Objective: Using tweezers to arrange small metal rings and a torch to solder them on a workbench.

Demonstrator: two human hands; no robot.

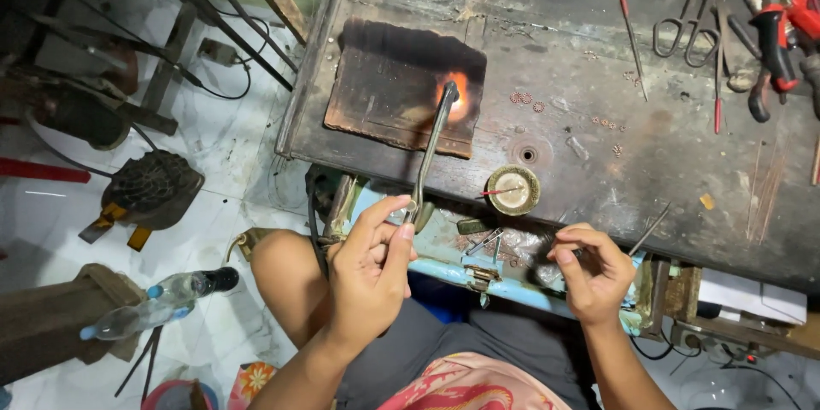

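Worn, scorched wooden desk [666, 154] over a white tiled floor; scissors [688, 30] and red-handled pliers [773, 34] lie at its far right. Left hand [371, 269], grip closed round the lower handle of a metal torch [431, 149], tip flaming orange over a charred soldering block [384, 90]. Torch looks rigid, light, hot at the nozzle; best held low, by the handle. Right hand [589, 269], grip pinched narrow on something small, too hidden to name. Small brass dish [513, 190] between the hands.
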